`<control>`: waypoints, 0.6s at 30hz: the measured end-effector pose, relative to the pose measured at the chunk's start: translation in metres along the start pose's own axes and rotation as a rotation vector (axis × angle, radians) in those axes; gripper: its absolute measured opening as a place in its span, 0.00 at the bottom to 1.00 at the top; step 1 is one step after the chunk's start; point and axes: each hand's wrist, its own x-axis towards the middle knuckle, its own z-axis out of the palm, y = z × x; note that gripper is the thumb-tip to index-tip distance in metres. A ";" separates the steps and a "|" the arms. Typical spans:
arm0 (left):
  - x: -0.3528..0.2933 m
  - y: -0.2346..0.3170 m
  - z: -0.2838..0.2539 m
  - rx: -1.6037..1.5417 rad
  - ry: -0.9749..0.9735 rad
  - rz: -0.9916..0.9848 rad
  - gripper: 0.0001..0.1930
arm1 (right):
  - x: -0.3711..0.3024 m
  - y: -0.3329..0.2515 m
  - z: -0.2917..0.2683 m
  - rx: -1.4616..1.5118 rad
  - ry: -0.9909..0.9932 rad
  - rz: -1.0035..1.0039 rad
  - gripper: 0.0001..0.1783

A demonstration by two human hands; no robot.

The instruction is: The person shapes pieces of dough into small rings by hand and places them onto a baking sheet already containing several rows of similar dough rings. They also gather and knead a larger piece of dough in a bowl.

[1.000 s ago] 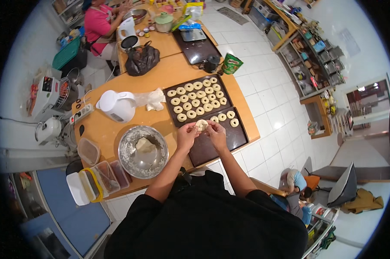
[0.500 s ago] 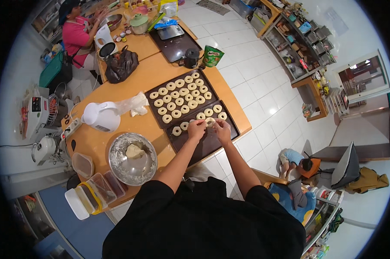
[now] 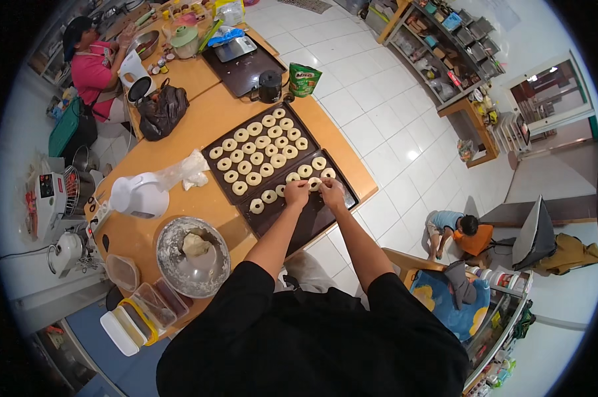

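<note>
A raw dough ring [image 3: 315, 184] is pinched between my two hands over the near dark baking tray [image 3: 296, 228]. My left hand [image 3: 297, 194] grips its left side and my right hand [image 3: 332, 193] its right side, fingers closed on it. Several more dough rings [image 3: 269, 196] lie along the far part of this tray; my left hand partly hides that row. The far baking tray [image 3: 210, 142] bears rows of pale dough rings. To the left, a lump of dough [image 3: 195, 245] sits in a large floury metal bowl [image 3: 169, 261].
Left on the wooden table [image 3: 246, 225] are a white jug-like appliance [image 3: 139, 196] and plastic containers [image 3: 155, 306]. A black bag [image 3: 163, 114] and green pouch [image 3: 304, 80] stand farther back. A person in pink [image 3: 94, 74] works there; another person [image 3: 446, 225] crouches on the floor at right.
The view has shifted, so the trays and table sit farther left in the picture. Both hands still hold the dough ring, which now lies closer over the tray's row.
</note>
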 end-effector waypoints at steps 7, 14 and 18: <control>0.021 -0.022 0.004 0.068 0.031 0.081 0.09 | 0.012 0.008 0.014 -0.125 0.078 -0.115 0.14; 0.004 -0.008 0.005 0.219 0.122 0.114 0.11 | 0.014 0.029 0.017 -0.194 0.133 -0.152 0.13; 0.002 -0.016 0.001 0.044 0.085 -0.024 0.11 | 0.006 0.019 0.021 -0.150 0.121 -0.036 0.14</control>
